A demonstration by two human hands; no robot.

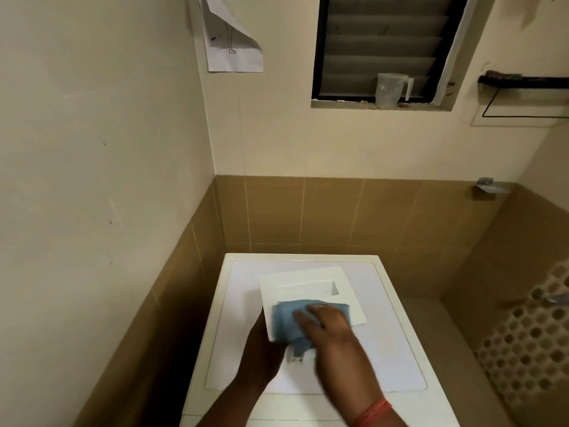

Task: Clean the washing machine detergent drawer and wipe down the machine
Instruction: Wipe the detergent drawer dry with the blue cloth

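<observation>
The right hand's fingers lie fairly straight and close together, pressed flat on a blue cloth, though blur softens their outlines. The cloth is spread over the near part of a white drawer, a flat panel with a rectangular recess toward its far side, and a corner of the cloth hangs off the drawer's near edge. The left hand holds the drawer from below at its near left corner; its fingers are hidden under the panel, so I cannot tell how they lie. The drawer is tilted slightly and held just above the washer's white lid, near the lid's middle. An orange thread circles the right wrist. Beyond the washer, brown tiles cover the lower wall. High above the washer is a louvred window, with a clear jug on its sill. Up and left of the washer, a curled paper sheet hangs on the wall. To the washer's right stands a perforated white screen.
</observation>
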